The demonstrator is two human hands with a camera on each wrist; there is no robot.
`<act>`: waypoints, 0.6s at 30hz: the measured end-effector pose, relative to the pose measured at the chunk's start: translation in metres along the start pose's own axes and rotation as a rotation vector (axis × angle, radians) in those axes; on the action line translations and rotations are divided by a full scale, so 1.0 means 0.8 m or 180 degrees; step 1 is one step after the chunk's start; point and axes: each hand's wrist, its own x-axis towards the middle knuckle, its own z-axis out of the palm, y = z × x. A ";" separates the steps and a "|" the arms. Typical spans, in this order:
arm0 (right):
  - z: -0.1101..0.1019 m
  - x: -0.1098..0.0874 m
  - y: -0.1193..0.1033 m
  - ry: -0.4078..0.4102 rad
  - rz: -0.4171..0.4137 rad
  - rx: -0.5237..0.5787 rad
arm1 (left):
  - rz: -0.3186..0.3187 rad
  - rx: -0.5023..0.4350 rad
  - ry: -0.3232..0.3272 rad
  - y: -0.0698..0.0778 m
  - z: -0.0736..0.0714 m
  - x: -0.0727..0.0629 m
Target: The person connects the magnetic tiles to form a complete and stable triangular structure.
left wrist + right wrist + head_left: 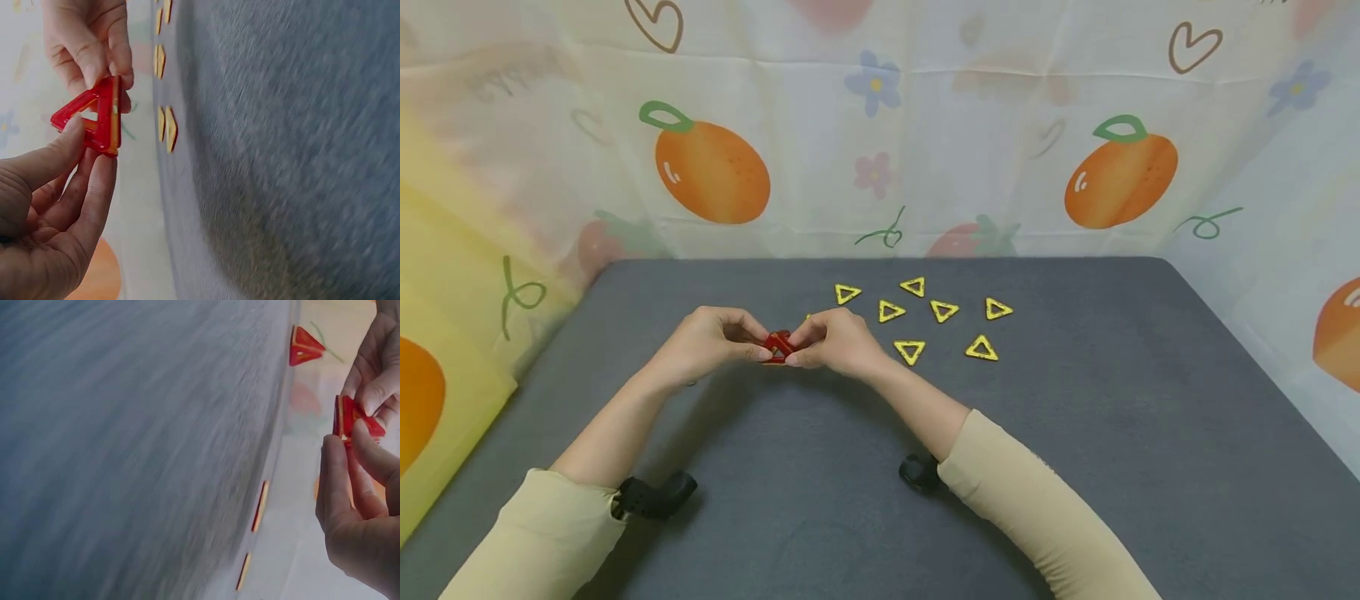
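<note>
In the head view, my left hand (pixel 707 340) and right hand (pixel 844 340) meet left of the table's middle, raised over its surface. Between them they pinch a small piece built from red triangle tiles (pixel 105 112) with yellow edges. The left wrist view shows the left thumb lying across one tile's front, with fingers behind and below. From the other side, the right thumb and fingers grip the same red piece (pixel 357 419). How many tiles it joins is partly hidden by fingers. In the right wrist view a red pyramid-like piece (pixel 304 347) stands apart on the table, beyond the left hand.
Several yellow triangle tiles (pixel 910 351) lie flat and spread out behind and right of the hands, on the dark grey table (pixel 1075 400). A patterned cloth (pixel 895 167) hangs along the table's back and sides. Black wrist devices (pixel 658 497) sit near both sleeves.
</note>
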 end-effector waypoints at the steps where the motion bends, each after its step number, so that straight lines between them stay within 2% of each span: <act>1: 0.003 0.003 -0.002 0.0016 0.0020 0.0020 | -0.0026 0.0026 0.0012 -0.002 -0.003 0.001; 7: 0.026 0.021 -0.015 0.0137 0.0104 0.0041 | 0.0019 0.0274 0.0002 -0.018 -0.024 0.005; 14: 0.054 0.036 -0.025 0.0178 0.0188 0.0209 | 0.0192 0.0495 -0.0266 -0.042 -0.047 0.009; 18: 0.065 0.040 -0.026 0.0121 0.0224 0.0457 | 0.0164 0.0483 -0.0366 -0.051 -0.055 0.011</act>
